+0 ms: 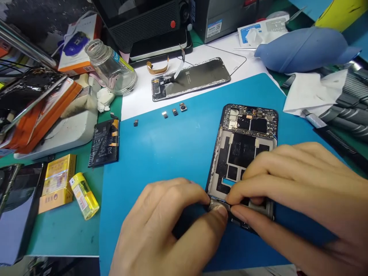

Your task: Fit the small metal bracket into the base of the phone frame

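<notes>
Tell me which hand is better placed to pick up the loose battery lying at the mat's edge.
Left, probably. The battery lies on the left side, beyond the left hand. The right hand is over the opened phone and would have to cross over. Both hands are pinching at the phone's lower end.

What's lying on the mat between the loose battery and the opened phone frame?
Head view: only bare blue mat between battery and phone frame; small camera modules sit farther back.
</notes>
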`<state>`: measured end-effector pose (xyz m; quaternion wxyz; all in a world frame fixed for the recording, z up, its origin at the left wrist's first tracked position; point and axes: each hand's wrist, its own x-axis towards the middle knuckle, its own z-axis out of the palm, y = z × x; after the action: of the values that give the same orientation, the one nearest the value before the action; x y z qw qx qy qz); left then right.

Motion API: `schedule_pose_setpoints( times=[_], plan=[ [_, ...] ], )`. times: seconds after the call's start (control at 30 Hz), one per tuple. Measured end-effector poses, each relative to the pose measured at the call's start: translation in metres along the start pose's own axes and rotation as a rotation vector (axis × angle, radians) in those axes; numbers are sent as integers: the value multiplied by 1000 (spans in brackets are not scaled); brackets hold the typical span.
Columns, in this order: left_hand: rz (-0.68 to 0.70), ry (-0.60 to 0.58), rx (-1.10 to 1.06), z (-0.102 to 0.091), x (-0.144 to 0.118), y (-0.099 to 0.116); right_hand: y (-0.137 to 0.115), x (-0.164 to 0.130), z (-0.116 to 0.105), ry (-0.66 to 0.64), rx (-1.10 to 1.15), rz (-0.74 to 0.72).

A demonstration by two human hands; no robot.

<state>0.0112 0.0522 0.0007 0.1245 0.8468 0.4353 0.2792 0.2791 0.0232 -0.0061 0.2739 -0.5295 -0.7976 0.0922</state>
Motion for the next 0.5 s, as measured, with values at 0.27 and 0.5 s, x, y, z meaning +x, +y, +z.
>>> schedule_pose_setpoints(
  times=[0.27, 0.5],
  plan=[
    [200, 152, -113, 20, 2, 1, 12, 13, -3, -61, 67, -64],
    [151, 227, -11, 19, -8, 8, -4, -22, -7, 24, -160, -179]
  ],
)
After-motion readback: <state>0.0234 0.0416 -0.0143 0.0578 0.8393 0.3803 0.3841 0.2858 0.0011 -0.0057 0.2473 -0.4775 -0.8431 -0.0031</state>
